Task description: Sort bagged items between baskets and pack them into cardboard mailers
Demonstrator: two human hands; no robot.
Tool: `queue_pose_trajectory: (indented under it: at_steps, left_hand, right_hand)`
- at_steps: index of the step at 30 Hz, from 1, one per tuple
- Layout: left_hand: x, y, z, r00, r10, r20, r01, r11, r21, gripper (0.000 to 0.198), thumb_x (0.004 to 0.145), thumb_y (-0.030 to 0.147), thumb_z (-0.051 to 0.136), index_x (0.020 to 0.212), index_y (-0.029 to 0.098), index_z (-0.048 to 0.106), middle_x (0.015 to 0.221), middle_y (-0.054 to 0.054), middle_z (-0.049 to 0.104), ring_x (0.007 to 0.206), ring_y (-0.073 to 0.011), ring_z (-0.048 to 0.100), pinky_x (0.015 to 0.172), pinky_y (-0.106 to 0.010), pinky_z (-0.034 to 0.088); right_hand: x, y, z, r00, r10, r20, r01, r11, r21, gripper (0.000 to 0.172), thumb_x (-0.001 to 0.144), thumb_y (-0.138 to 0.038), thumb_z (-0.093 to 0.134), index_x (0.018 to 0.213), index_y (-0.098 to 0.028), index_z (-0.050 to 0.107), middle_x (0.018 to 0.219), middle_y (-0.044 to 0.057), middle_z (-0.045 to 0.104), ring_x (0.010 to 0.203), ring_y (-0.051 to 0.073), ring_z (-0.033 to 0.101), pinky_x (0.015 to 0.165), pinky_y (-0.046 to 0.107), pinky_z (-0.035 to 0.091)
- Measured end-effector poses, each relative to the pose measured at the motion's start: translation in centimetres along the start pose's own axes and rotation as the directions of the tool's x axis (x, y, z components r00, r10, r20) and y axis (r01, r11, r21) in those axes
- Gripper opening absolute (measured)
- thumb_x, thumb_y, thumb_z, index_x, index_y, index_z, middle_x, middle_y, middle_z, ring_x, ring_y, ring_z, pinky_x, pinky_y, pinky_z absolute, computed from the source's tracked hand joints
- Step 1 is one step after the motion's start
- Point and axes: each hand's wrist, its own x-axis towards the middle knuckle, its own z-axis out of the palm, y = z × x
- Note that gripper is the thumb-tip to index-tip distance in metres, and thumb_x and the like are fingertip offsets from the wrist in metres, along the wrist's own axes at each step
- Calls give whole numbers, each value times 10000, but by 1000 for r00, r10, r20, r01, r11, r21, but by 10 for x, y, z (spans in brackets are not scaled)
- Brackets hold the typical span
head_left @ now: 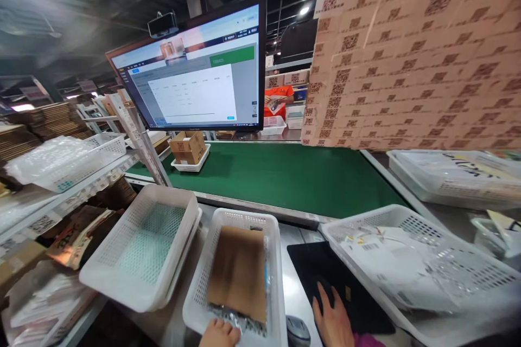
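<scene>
My left hand (220, 333) is at the near edge of a white plastic basket (275, 282), its fingers curled over the rim beside some clear plastic wrap. Inside that basket lies a flat brown cardboard piece (238, 271) on top of clear plastic packaging. On the black mouse pad (313, 260) lies my right hand (332, 317), fingers stretched out and apart. Whether a dark mouse sits under those fingers I cannot tell. A grey computer mouse (297, 331) stands between the basket and the pad.
A monitor (191, 87) hangs above a green conveyor belt (280, 179), which carries a cardboard box (188, 147) in a white tray. Stacked white baskets (122, 217) stand left; another basket (480, 265) holds white packages at right. A QR-coded cardboard panel (411, 59) juts in upper right. Someone in orange (280, 98) is beyond.
</scene>
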Motion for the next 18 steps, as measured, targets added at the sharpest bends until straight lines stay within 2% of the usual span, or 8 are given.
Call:
queue_pose_trajectory:
  at_steps: [3,5,8,13,18]
  left_hand:
    - [11,-1,1,987,-32,157,36,999,-24,330,980,176,649,1256,275,800,1133,-112,849,1061,-312,808,898,-376,592]
    - [16,0,2,978,-47,204,52,998,-19,368,970,154,652,1283,278,799,1156,-121,846,1082,-320,806,917,-394,607]
    - [17,1,3,972,-72,225,77,997,-13,398,982,150,644,1325,285,792,1184,-127,843,1120,-332,800,961,-421,620]
    - [14,2,0,983,-74,169,87,994,-73,366,952,129,681,1259,274,818,1138,-126,845,1070,-334,805,929,-422,638]
    - [14,3,-6,967,-87,241,106,992,-66,415,985,152,644,1351,290,783,1232,-128,837,1151,-340,787,981,-425,593]
  right_hand:
    - [-1,0,1,1000,5,5,-5,1000,4,645,1089,-494,323,1466,-132,702,1505,246,588,1324,384,676,1081,538,620]
    - [-1,0,2,1000,1,9,-1,1000,-4,647,1093,-489,314,1466,-130,703,1519,248,574,1326,387,674,1076,532,622]
    - [-1,0,2,1000,5,20,-5,1000,-20,649,1097,-476,309,1454,-114,711,1538,256,547,1359,399,652,1096,532,608]
    - [1,-2,3,998,69,2,-69,997,-19,699,1091,-494,270,1453,-80,702,1548,292,523,1426,454,593,1094,585,592]
    - [1,-3,3,996,84,-1,-84,996,20,674,1075,-509,302,1450,-113,698,1553,266,541,1408,430,609,1091,568,598]
